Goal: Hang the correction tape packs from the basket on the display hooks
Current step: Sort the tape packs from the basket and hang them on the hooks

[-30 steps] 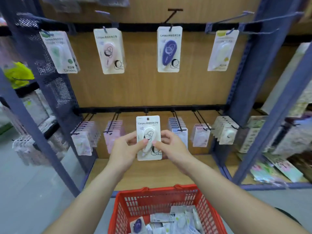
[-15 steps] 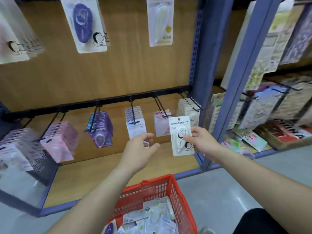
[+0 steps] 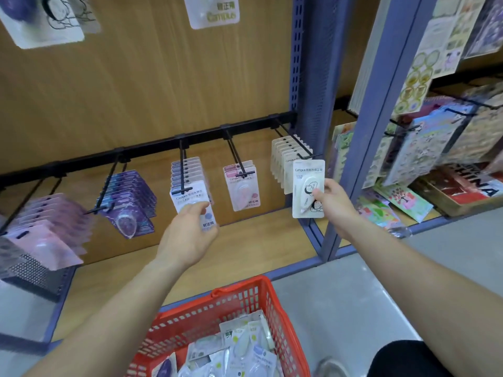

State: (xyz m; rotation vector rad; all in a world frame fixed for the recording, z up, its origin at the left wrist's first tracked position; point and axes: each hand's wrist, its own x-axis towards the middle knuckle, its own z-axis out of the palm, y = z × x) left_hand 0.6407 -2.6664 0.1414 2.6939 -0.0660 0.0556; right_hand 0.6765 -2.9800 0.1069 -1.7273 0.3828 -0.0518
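Note:
My right hand (image 3: 330,204) pinches a white correction tape pack (image 3: 306,183) by its right edge, holding it upright just below the tip of the rightmost display hook (image 3: 295,140), which carries several cream packs (image 3: 283,159). My left hand (image 3: 190,232) hovers with loosely curled fingers and holds nothing, in front of the white packs (image 3: 187,186) on the middle hook. A red basket (image 3: 245,303) with several more packs stands below, between my arms.
Other hooks on the black rail (image 3: 136,153) carry pink (image 3: 242,186), purple (image 3: 128,200) and lilac packs (image 3: 49,229). A blue shelf post (image 3: 313,104) stands right of the rightmost hook. Sticker sheets and books (image 3: 435,159) fill the neighbouring shelf. A wooden shelf board (image 3: 217,254) lies below the hooks.
My left hand has let go of the pack. My right hand has carried it right and up to the rightmost hook's tip. The view has swung right and closer.

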